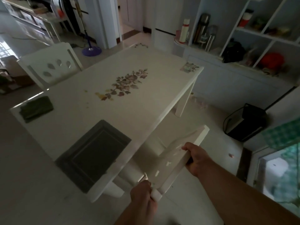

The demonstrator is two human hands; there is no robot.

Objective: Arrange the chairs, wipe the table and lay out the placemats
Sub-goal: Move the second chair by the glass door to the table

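Observation:
A white table (pixel 113 114) with a flower print in its middle fills the view. A dark placemat (pixel 94 153) lies at its near edge, and a folded dark green cloth (pixel 36 108) rests on its left corner. A white chair (pixel 183 153) stands at the table's near right side, its backrest top toward me. My left hand (pixel 142 195) grips the near end of the backrest. My right hand (pixel 197 158) holds the backrest's top rail farther along. A second white chair (pixel 50 65) stands at the table's far left side.
A small floral coaster (pixel 189 67) lies on the table's far right corner. A black bin (pixel 245 122) sits on the floor to the right. White shelves with flasks and bottles (pixel 185 31) line the far right wall. A blue fan base (pixel 91 50) stands beyond the table.

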